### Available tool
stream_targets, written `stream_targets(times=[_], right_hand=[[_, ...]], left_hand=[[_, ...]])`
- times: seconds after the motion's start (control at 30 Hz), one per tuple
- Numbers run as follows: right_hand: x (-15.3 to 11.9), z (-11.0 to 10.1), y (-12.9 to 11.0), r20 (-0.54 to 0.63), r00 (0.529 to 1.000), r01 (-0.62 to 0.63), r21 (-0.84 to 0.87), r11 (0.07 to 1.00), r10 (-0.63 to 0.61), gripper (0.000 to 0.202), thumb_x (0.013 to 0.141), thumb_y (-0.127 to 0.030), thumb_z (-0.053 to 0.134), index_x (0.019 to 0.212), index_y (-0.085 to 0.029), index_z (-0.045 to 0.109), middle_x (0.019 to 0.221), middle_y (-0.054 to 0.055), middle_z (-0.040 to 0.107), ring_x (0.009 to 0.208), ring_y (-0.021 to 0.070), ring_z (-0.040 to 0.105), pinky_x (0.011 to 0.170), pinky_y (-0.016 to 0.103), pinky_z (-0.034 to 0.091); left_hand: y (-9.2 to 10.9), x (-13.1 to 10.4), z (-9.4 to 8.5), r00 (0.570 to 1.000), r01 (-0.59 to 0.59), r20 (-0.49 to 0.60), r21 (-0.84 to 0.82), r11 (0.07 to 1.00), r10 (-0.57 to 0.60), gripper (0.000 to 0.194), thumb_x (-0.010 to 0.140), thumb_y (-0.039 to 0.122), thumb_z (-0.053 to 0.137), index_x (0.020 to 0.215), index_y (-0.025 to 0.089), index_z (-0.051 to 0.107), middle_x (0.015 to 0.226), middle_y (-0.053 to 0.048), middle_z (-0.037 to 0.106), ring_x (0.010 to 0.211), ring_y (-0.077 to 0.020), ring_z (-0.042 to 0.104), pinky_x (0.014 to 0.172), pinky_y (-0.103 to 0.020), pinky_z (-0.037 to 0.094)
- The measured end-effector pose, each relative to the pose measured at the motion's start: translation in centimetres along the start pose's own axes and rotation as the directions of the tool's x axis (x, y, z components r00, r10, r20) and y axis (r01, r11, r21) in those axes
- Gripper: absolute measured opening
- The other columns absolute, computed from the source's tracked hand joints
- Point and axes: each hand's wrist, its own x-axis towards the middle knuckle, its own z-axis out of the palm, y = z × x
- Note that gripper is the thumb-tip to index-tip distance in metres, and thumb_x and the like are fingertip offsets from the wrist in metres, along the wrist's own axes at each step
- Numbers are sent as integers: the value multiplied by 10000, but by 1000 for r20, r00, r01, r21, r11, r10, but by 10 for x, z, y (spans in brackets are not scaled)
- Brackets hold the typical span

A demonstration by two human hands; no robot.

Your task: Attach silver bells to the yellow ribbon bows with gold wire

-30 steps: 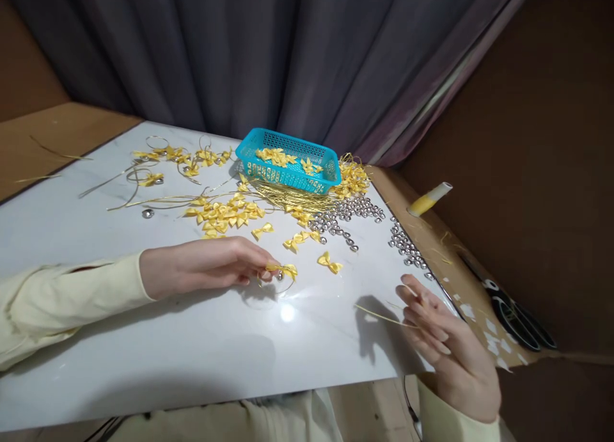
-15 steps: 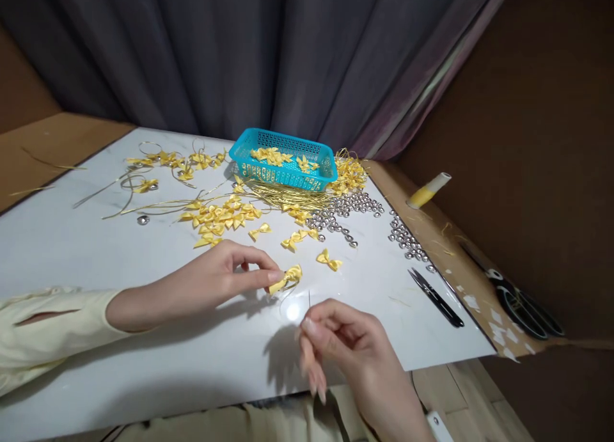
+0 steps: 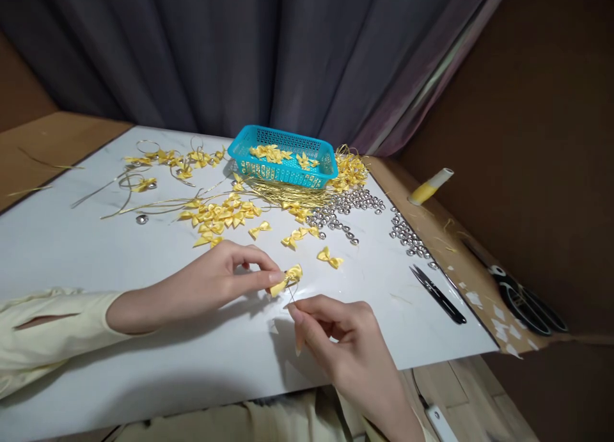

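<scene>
At the far left of your white table (image 3: 71,250), gold cords (image 3: 119,192) and a few finished bows (image 3: 163,157) lie loose near the back edge. Your left hand (image 3: 211,282) reaches in from the pale sleeve, thumb and forefinger closed on a small yellow bow (image 3: 286,279) and holding it just above the tabletop near the front. A scatter of loose bows (image 3: 223,215) sits behind it, with the turquoise basket (image 3: 283,167) beyond that, more bows inside.

Your right hand (image 3: 336,339) has come in from the right edge of the table, where it was a second ago, and now sits just beside the bow. Its thumb and forefinger are pinched shut on something thin and dark, a needle or a thread end; it is too fine to tell which. The tip meets the bow's underside. Half a second ago it stood clear of the bow, so the judgement is that threading or stitching is starting on this bow.

Further right, silver bells (image 3: 345,212) spread across the table. Black snips (image 3: 439,295), hidden by your hand a second ago, lie near the right edge. A yellow spool (image 3: 428,187) and dark scissors (image 3: 525,301) rest on the brown board (image 3: 480,263).
</scene>
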Motion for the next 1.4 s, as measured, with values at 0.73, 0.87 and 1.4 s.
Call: stream_targets(times=[0.73,0.87,1.4], right_hand=[[2,0,0,-36,999,37,-11,999,-37,283,869,-265,506,659,-132,642,523,-14,515,480,82,390,460,200,307],[1,0,0,-42,998,50,-2,999,-50,278,868,-259,507,673,-125,654,520,-12,520,475,83,403,457,198,317],[-2,0,0,-85,972,208,-111,972,-217,255,892,-186,502,696,-144,658,531,-35,526,468,66,386,461,187,321]], left_hand=[[-5,2,2,999,-34,-3,13,999,34,227,856,420,589,787,245,716,850,40,691,818,-150,573,733,-228,405],[-5,2,1,999,-34,-1,4,999,34,227,853,428,591,801,251,723,845,41,687,805,-145,569,723,-227,399],[7,-2,-2,989,119,114,-241,963,-93,203,841,369,620,739,217,708,750,45,646,717,-109,536,644,-165,388]])
